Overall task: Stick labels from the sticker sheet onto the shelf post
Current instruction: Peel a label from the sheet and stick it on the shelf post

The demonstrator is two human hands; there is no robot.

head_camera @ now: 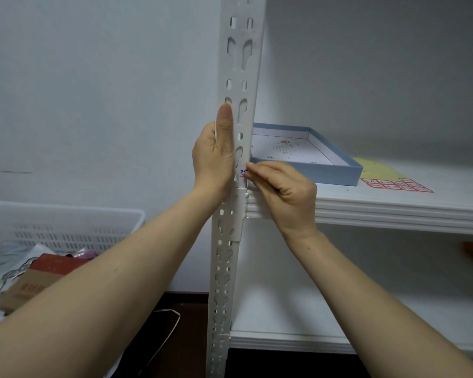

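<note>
The white slotted shelf post [241, 77] runs up the middle of the view. My left hand [215, 154] grips the post from the left, thumb stretched up along its face. My right hand [281, 192] pinches a small white label [242, 172] with blue writing against the post's right edge, just above the shelf joint. The yellow sticker sheet [380, 170] with red-bordered labels [396, 184] lies on the upper shelf, right of my right hand.
A shallow blue box [328, 166] with paper inside sits on the upper shelf [393, 208] behind the post. A white plastic basket [66, 227] holding boxes and bags stands at the lower left. A lower shelf [298, 323] lies below. A wall is behind.
</note>
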